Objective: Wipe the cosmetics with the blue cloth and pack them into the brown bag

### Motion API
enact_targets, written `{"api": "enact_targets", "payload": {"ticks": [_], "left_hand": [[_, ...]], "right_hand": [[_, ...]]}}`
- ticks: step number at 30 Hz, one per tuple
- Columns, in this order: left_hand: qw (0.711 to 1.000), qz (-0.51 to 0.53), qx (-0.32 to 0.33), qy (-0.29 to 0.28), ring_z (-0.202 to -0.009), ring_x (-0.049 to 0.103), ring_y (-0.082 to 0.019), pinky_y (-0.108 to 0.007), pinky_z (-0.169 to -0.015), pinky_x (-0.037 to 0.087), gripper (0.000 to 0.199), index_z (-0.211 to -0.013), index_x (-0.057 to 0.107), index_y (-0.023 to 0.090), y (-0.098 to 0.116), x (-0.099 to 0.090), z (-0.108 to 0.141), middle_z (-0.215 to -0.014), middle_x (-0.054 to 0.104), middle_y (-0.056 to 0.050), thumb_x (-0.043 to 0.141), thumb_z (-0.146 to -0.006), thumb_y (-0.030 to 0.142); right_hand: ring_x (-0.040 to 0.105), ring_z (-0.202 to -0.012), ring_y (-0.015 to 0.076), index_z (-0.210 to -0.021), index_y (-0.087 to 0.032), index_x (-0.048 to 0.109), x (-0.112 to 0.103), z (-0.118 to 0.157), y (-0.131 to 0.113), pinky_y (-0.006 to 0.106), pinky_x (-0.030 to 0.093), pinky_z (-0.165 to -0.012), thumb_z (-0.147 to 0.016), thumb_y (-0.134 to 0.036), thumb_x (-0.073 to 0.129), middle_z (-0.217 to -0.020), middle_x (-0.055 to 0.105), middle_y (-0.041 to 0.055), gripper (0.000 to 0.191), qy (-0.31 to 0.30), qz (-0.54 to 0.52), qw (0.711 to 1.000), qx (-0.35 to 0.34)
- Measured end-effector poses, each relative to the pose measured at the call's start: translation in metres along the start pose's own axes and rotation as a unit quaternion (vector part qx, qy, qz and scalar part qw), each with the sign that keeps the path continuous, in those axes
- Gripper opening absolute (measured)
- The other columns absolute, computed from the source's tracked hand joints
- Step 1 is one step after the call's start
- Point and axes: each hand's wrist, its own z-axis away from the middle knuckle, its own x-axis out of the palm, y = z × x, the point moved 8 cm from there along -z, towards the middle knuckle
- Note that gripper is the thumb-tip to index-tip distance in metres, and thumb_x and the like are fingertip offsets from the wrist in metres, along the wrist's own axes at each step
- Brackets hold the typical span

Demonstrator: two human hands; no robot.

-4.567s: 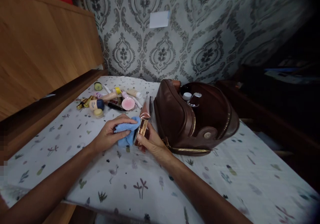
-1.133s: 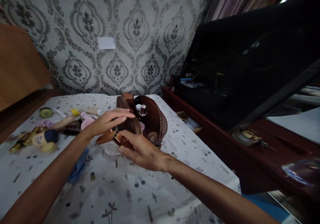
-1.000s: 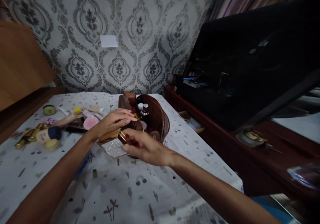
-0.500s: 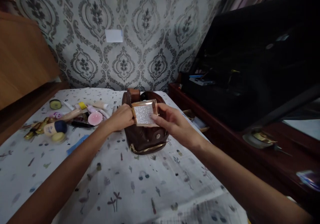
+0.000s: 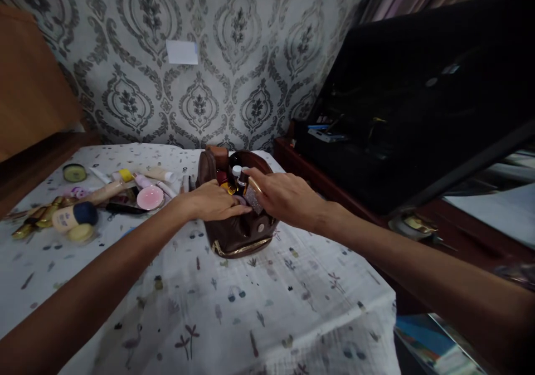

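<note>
On the counter (image 5: 259, 302), toward the far side, brown bag (image 5: 234, 234), upright, top open, gold zip (image 5: 244, 249) along the lower near edge. At the right part of the bag's mouth, right hand (image 5: 284, 194), gripping a glittery compact (image 5: 253, 198) from above, gold edge up. Compact steeply tilted, lower end at or inside the opening; exact depth hidden, can't tell. At the left and near part of the opening, left hand (image 5: 213, 200), thumb side stretched along the near rim, near the compact. Other fingers partly out of sight; closed on the rim or just resting, can't tell.

Inside the bag, between the two hands, white-capped container (image 5: 237, 170) and, just beside it, silver-capped bottle (image 5: 242, 179). Some red and yellow farther left in there, too small to tell.

Left of the bag, loose spread of cosmetics: pink round case (image 5: 150, 198), black slim item (image 5: 124, 209), dark-capped bottle (image 5: 79, 217) on its side, pale yellow jar (image 5: 81, 232) just near of it, green-yellow jar (image 5: 74, 173) at the far left, beige tube (image 5: 155, 173) at the far side. Behind the left forearm, sliver of blue cloth (image 5: 127, 232). On the far patterned wall (image 5: 251, 46), white card (image 5: 182, 52). To the right, large dark panel (image 5: 409, 118) above red-brown furniture (image 5: 455, 241).
</note>
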Motion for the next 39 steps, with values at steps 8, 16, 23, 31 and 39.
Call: {"api": "enact_targets", "payload": {"ticks": [8, 16, 23, 31, 39], "left_hand": [[0.998, -0.025, -0.004, -0.063, -0.090, 0.067, -0.022, -0.032, -0.084, 0.040, 0.043, -0.112, 0.069, 0.030, -0.002, 0.009, 0.000, -0.092, 0.078, -0.004, 0.030, -0.102, 0.044], [0.998, -0.045, -0.002, -0.047, -0.091, 0.067, -0.024, -0.034, -0.082, 0.041, 0.044, -0.111, 0.071, 0.030, 0.001, 0.009, 0.001, -0.090, 0.077, -0.004, 0.030, -0.102, 0.042], [0.999, -0.041, -0.008, -0.024, -0.089, 0.068, -0.023, -0.034, -0.085, 0.041, 0.044, -0.106, 0.072, 0.029, -0.002, 0.009, 0.000, -0.085, 0.077, -0.004, 0.031, -0.100, 0.044], [0.998, -0.033, -0.037, -0.040, -0.097, 0.070, -0.024, -0.037, -0.093, 0.042, 0.054, -0.100, 0.073, 0.024, -0.001, 0.006, 0.001, -0.094, 0.079, -0.008, 0.026, -0.100, 0.050], [0.979, 0.008, -0.169, -0.114, -0.101, 0.071, -0.033, -0.035, -0.079, 0.054, 0.048, -0.112, 0.072, 0.014, -0.016, 0.005, -0.020, -0.115, 0.073, -0.019, 0.048, -0.089, 0.047]], "right_hand": [[0.071, -0.100, 0.0303, -0.115, -0.017, 0.069, 0.021, -0.024, -0.013, 0.034, 0.050, -0.077, -0.095, -0.018, 0.050, -0.100, 0.074, 0.0175, 0.028, -0.060, 0.067, 0.995, -0.039], [0.068, -0.108, 0.0314, -0.119, -0.012, 0.067, 0.032, -0.031, -0.022, 0.035, 0.051, -0.083, -0.096, -0.019, 0.051, -0.107, 0.073, 0.0193, 0.029, -0.101, 0.068, 0.991, -0.048], [0.067, -0.112, 0.0324, -0.125, -0.012, 0.063, 0.042, -0.036, -0.016, 0.037, 0.051, -0.086, -0.097, -0.021, 0.051, -0.117, 0.070, 0.0202, 0.032, -0.103, 0.041, 0.993, -0.032], [0.067, -0.113, 0.0319, -0.127, -0.010, 0.062, 0.044, -0.037, -0.019, 0.037, 0.052, -0.087, -0.097, -0.020, 0.049, -0.118, 0.070, 0.0214, 0.034, -0.112, 0.034, 0.993, -0.020], [0.066, -0.115, 0.0313, -0.125, -0.013, 0.065, 0.046, -0.038, -0.011, 0.036, 0.052, -0.088, -0.096, -0.017, 0.046, -0.122, 0.068, 0.0198, 0.035, -0.095, 0.020, 0.995, -0.026]]}}
